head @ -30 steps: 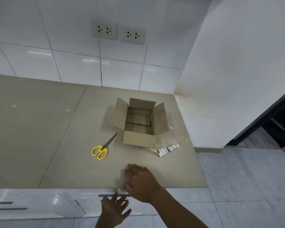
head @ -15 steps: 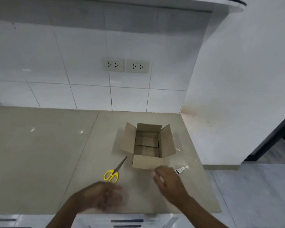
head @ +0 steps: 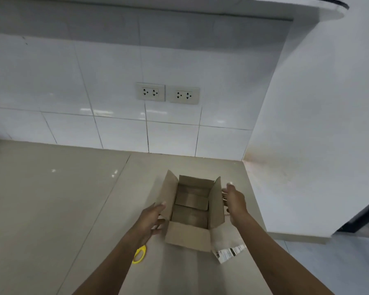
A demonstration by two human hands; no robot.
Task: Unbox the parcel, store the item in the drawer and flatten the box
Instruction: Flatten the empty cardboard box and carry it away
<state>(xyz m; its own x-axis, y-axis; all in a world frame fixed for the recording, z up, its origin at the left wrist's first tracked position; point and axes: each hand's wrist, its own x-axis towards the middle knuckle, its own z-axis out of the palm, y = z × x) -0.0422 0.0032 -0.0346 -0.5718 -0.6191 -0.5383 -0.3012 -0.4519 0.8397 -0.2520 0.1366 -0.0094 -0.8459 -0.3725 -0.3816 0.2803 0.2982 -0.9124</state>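
An open cardboard box (head: 192, 211), its flaps raised, is seen standing on a beige tiled countertop (head: 58, 199) that is backed by white wall tiles (head: 51, 81) bearing two sockets (head: 167, 94). The left hand (head: 151, 220) is held flat against the left flap with fingers spread, grasping nothing; the right hand (head: 234, 201) is held unclenched just beside the right flap. Yellow scissors (head: 140, 254) are partly hidden under the left forearm. A torn label strip (head: 230, 253) lies by the box's near right corner.
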